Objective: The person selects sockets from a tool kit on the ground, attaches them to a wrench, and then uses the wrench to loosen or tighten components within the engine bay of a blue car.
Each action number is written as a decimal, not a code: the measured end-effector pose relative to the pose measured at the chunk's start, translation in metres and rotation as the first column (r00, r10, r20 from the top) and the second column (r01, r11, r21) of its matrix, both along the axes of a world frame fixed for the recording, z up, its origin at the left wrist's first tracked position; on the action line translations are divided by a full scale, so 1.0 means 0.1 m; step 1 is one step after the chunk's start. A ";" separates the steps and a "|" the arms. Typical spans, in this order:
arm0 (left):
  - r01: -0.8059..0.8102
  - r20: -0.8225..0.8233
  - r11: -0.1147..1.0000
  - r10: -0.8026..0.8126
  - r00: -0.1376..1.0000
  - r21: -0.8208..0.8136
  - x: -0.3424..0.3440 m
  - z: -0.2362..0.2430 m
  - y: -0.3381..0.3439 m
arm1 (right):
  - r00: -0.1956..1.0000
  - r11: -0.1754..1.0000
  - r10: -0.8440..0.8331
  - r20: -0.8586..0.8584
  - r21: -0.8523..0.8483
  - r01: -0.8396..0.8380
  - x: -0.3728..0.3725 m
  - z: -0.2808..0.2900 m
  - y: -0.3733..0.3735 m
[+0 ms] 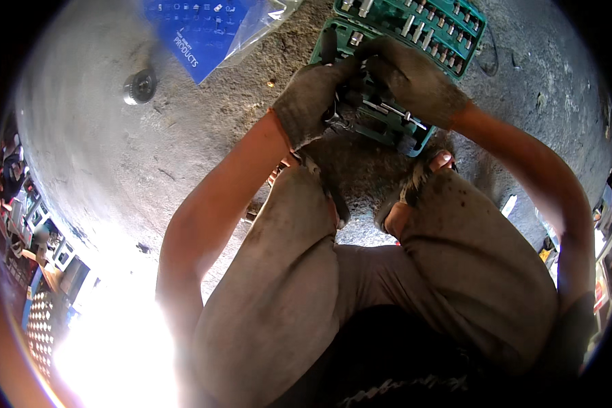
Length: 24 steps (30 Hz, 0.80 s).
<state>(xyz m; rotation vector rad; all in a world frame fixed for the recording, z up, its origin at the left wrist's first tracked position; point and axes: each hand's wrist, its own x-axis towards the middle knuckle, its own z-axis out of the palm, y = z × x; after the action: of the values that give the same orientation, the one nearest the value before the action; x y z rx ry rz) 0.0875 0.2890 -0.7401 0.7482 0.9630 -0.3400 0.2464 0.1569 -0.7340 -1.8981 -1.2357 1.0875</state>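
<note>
A green socket-set case lies unfolded on the ground in front of me, with rows of metal sockets and bits in its far half. Over its near half is my gloved left hand, closed around a dark-handled tool with a shiny metal end, probably a ratchet. My gloved right hand meets it from the right, its fingers curled inward. Whatever those fingertips hold is hidden between the gloves. Below them, slim metal shafts rest in the case.
On the rough concrete floor, a round dark metal part with a shiny rim sits to the left. A blue printed sheet in clear plastic lies at the far left. My sandalled feet flank the case's near edge. Assorted clutter lines the left side.
</note>
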 end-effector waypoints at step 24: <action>0.214 -0.057 0.970 -0.208 0.976 0.117 -0.07 -0.38 0.04 | 0.780 0.871 0.490 0.388 -0.180 -0.457 1.27 -0.67 0.64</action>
<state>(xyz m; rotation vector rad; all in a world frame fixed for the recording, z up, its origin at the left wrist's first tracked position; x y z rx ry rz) 0.0805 0.2927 -0.7779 0.9623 0.9540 -0.4884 0.3735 0.2205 -0.8014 -1.9989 -2.0362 0.9934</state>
